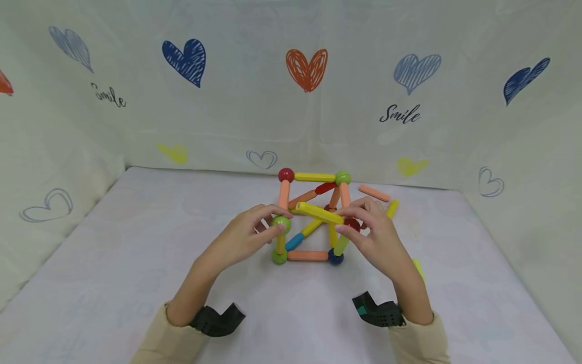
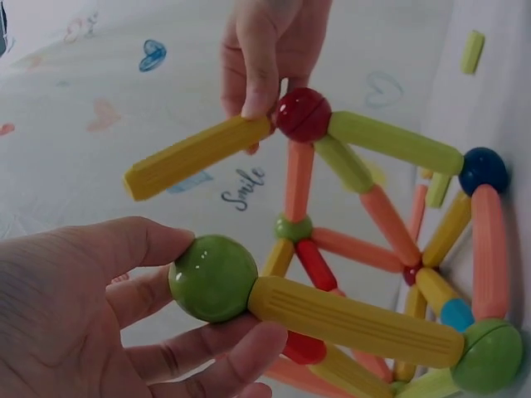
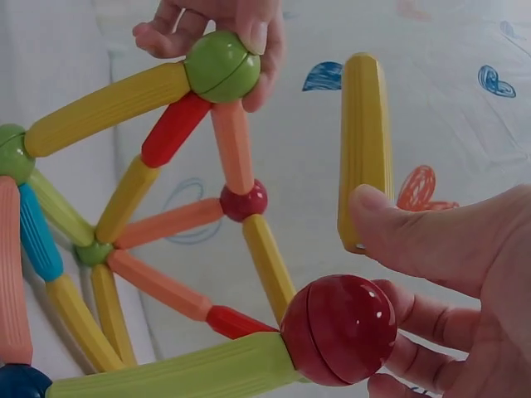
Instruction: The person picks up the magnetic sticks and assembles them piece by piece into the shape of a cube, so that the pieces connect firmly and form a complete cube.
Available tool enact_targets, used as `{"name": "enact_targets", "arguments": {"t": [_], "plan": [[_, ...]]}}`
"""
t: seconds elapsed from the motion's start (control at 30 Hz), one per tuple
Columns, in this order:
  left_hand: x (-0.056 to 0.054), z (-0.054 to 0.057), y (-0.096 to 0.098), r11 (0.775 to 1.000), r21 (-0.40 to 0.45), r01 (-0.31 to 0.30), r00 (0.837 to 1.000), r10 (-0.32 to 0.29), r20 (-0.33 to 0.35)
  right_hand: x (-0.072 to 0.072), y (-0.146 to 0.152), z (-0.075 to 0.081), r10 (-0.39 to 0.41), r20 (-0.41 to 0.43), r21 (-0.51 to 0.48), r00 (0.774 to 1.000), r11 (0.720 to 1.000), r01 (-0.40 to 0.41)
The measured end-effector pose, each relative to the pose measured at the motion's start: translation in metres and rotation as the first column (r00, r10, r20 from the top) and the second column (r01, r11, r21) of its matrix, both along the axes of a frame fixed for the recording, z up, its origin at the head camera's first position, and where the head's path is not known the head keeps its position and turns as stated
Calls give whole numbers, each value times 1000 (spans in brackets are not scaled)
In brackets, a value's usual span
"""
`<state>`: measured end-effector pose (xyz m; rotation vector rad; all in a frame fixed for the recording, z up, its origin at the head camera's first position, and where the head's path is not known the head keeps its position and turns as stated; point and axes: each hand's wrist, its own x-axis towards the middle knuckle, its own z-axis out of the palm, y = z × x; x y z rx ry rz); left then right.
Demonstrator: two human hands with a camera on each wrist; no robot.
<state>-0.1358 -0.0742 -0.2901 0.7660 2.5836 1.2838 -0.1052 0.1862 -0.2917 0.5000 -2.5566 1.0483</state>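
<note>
A cube-like frame of coloured rods and balls stands on the table. My left hand [image 1: 245, 235] grips the green ball [image 2: 214, 279] at its near upper left corner, thumb on one side and fingers on the other. Below that ball a yellow rod runs down to another green ball [image 1: 279, 256]. My right hand [image 1: 377, 235] pinches one end of a loose yellow rod [image 3: 365, 149]; its other end points left, toward the held green ball, apart from it. Beneath the pinch, other right fingers touch the red ball [image 3: 339, 330] at the near upper right corner.
Right of the frame lie a loose orange rod [image 1: 374, 193], a yellow rod [image 1: 393, 208] and a yellow-green rod [image 1: 418, 269], partly behind the right forearm. A white cloth [image 1: 254, 116] with printed hearts hangs behind the table [image 1: 136, 253].
</note>
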Motion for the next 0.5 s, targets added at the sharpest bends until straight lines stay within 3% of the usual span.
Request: {"name": "enact_targets", "arguments": {"t": [0.23, 0.5], "plan": [[0, 0, 0, 999, -32, -25, 999, 24, -26, 0, -3, 0, -10, 36, 114, 999, 993, 6], [3, 0, 2, 986, -131, -100, 991, 87, -100, 1, -4, 1, -28, 70, 143, 997, 990, 17]]}}
